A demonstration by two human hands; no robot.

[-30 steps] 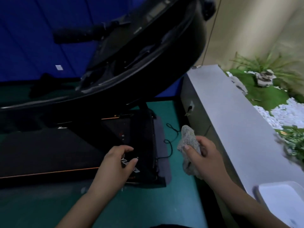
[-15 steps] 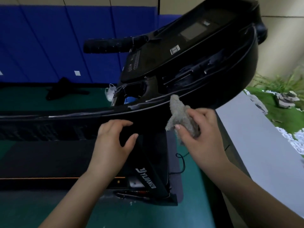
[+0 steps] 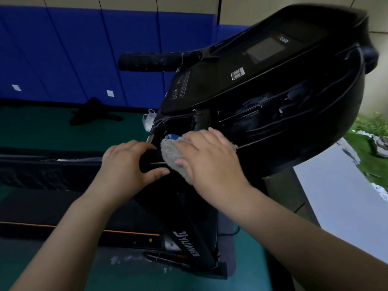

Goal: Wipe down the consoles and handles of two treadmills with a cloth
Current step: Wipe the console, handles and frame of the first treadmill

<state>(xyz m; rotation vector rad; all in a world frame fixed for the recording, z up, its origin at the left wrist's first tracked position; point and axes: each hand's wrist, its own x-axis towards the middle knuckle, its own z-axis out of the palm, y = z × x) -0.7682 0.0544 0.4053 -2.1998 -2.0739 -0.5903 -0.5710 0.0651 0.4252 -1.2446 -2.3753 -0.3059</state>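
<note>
A black treadmill console (image 3: 262, 80) with a grey screen tilts across the upper right. Its far handle (image 3: 151, 61) sticks out to the left; the near handle (image 3: 52, 162) runs left from the console's lower edge. My right hand (image 3: 210, 160) presses a grey cloth (image 3: 172, 158) flat against the console's near edge, beside a cup-holder opening. My left hand (image 3: 128, 166) curls around that same edge just left of the cloth, thumb underneath.
The treadmill deck (image 3: 63, 208) with an orange stripe lies below on green flooring. A grey ledge (image 3: 340, 202) runs along the right, with grass and white pebbles behind it. Blue wall padding (image 3: 73, 55) stands at the back, a dark object on the floor before it.
Both hands rose from near the deck to the console. The right hand brought the bunched cloth up and now presses it flat on the edge; the left hand closed around the edge.
</note>
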